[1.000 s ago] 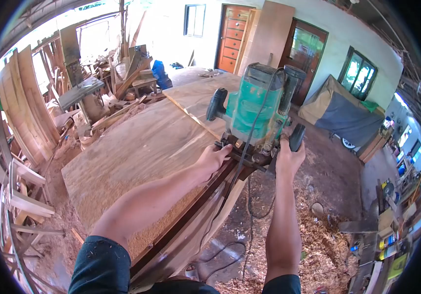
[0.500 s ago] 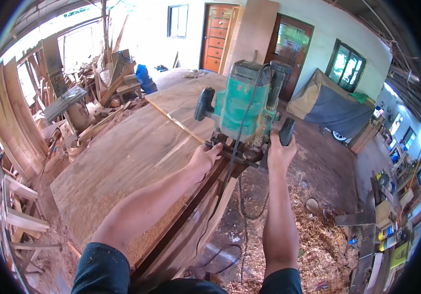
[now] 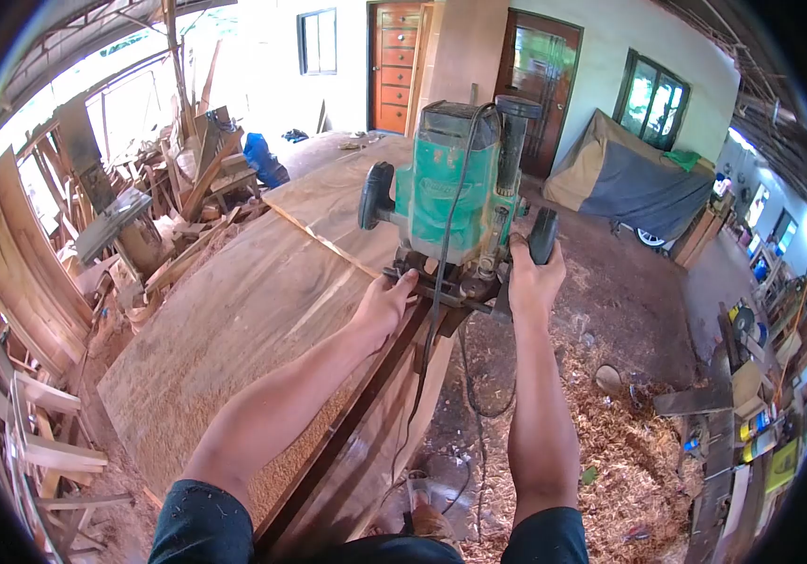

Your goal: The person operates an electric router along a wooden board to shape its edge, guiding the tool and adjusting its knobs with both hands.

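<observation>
A green plunge router stands upright, its dark base on the far part of a narrow dark wooden strip. My left hand is closed on the left side of the base, thumb on top. On the other side, my right hand wraps round the base beside the black right handle. The black left handle is free of my hands. A dark power cord hangs down the front of the router. The cutter is hidden beneath the base.
Left of the strip lies a broad wooden panel with sawdust on it. Shavings cover the floor at right. Scrap wood is piled at the back left. A covered vehicle stands at the back right. Loops of cord trail on the floor.
The view has shifted, so the router appears slightly further left and higher. Both hands keep their hold on it. A foot shows more clearly below.
</observation>
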A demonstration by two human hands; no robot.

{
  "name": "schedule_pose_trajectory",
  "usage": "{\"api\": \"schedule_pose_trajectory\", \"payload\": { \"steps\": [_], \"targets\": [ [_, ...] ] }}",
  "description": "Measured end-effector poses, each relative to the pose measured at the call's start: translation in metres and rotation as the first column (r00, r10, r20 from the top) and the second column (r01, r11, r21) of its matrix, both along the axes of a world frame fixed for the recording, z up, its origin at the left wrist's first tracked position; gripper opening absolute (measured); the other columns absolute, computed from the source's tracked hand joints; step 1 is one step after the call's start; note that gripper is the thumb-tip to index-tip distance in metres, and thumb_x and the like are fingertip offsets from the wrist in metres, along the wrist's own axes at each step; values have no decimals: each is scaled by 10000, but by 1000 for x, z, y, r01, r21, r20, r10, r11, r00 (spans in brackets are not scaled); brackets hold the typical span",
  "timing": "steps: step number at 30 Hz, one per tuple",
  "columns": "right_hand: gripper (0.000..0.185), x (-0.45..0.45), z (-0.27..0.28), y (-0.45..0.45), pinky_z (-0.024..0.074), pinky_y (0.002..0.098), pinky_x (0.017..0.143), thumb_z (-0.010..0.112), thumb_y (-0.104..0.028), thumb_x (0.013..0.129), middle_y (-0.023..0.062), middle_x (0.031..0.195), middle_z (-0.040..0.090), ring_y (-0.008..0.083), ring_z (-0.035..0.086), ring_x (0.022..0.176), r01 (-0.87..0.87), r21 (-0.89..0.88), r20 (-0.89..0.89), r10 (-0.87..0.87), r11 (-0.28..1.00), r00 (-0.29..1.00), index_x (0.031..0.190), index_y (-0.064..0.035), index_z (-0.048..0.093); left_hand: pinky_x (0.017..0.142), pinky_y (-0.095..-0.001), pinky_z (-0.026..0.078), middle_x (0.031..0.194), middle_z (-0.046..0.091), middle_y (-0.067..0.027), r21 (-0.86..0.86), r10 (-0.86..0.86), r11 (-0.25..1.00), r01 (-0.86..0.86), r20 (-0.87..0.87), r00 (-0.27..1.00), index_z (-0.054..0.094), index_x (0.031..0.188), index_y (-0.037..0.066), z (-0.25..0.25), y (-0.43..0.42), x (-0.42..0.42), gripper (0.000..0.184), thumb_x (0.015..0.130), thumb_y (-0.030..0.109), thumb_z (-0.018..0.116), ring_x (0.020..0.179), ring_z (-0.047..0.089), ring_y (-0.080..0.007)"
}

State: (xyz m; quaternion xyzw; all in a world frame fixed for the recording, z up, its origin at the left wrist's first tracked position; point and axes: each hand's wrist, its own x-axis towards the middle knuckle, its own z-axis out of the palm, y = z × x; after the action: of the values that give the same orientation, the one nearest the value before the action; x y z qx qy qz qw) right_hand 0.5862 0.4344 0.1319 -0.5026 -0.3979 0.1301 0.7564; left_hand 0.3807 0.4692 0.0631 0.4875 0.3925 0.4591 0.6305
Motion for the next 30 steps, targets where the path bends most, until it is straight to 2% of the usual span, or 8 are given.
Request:
{"api": "schedule_pose_trajectory", "payload": {
  "steps": [2, 5, 8, 11, 14, 18, 21, 30],
  "targets": [
    [264, 2, 4, 2, 486, 288, 692, 711, -129, 805, 66, 842, 673, 116, 590, 743, 7, -32, -6, -7, 999, 1000, 994, 42, 642, 814, -337, 478, 1059, 635, -101, 18, 32, 999, -32, -7, 999, 551, 1192, -20, -3, 9, 7, 480, 990, 416, 560, 942, 574, -159],
    [266, 10, 2, 13, 487, 290, 699, 708, -124, 805, 67, 846, 673, 122, 591, 740, -2, 2, -17, 2, 1000, 1000, 1001, 42, 640, 602, -307, 473, 908, 633, -66, -20, -4, 1000, 3, -94, 996, 560, 1156, 1, 3, 17, 11, 462, 984, 430, 564, 735, 573, -133],
    [211, 16, -1, 30, 309, 268, 475, 718, -168, 819, -47, 618, 457, 59, 402, 525, 0, 90, 2, 0, 996, 1000, 812, -41, 548, 453, -292, 374, 743, 578, -13, -12, -23, 1000, 22, -131, 991, 569, 1120, 19, 20, 14, 14, 443, 978, 438, 571, 564, 486, -99],
    [205, 16, 7, 30, 316, 265, 481, 712, -163, 821, -42, 629, 469, 59, 409, 532, -7, 66, -11, 7, 998, 1000, 814, -41, 547, 464, -292, 357, 772, 569, -12, -44, 3, 999, -7, -94, 996, 583, 1102, 19, 16, 23, 20, 447, 972, 447, 578, 584, 460, -98],
    [197, 21, 10, 32, 412, 249, 497, 705, -89, 822, 17, 765, 607, 66, 520, 583, -79, 4, -103, 79, 997, 992, 963, 11, 611, 512, -298, 369, 824, 574, -25, -24, 44, 999, -47, -124, 991, 589, 1093, 11, 21, 27, 26, 465, 968, 459, 581, 635, 454, -104],
    [200, 25, 11, 38, 407, 248, 486, 705, -82, 828, 22, 770, 611, 64, 520, 574, -48, 35, -60, 50, 998, 997, 976, 9, 607, 611, -305, 394, 885, 595, -51, 65, 77, 996, -68, -145, 986, 588, 1105, -7, 9, 43, 33, 503, 964, 476, 582, 706, 453, -115],
    [203, 31, 10, 43, 422, 255, 509, 706, -86, 827, 27, 784, 620, 71, 535, 596, -53, 37, -57, 55, 998, 997, 976, 12, 609, 656, -306, 396, 911, 608, -59, 37, 76, 997, -72, -120, 990, 588, 1127, -18, 10, 43, 38, 525, 962, 481, 584, 739, 453, -117],
    [240, 40, 13, 53, 471, 281, 626, 711, -110, 814, 45, 823, 649, 105, 573, 691, -26, -10, -25, 25, 1000, 999, 988, 30, 622, 646, -300, 399, 925, 619, -46, -28, 44, 999, -46, -73, 996, 594, 1139, -13, 15, 54, 47, 476, 975, 433, 584, 740, 461, -105]
  ]
}}
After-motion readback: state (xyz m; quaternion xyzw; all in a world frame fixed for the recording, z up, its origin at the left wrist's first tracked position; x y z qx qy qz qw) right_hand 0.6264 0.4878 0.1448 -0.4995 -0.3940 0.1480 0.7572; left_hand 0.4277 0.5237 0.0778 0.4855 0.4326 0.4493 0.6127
